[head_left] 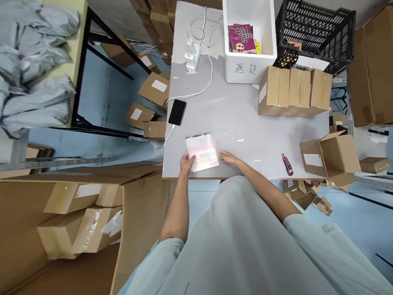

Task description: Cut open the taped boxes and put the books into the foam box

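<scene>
A flat pink-and-white packet [202, 152] with blurred print and a dark top edge lies near the front edge of the table; whether it is a booklet or a bag I cannot tell. My left hand [186, 164] grips its lower left side, thumb on top and fingers at the edge. Just beyond its right side is my right hand [229, 159], fingers stretched toward it and holding nothing. Whether those fingertips touch the packet is unclear. Farther up the table lies a black phone [177, 112] with a white cable plugged in.
A red-and-black utility knife [287, 164] lies at the right, beside an opened carton [330, 157]. Behind stand closed cartons [293, 92], a white bin [250, 67] holding books, and a black crate [316, 35]. A power strip [193, 56] sits back left. A large box [141, 205] flanks me.
</scene>
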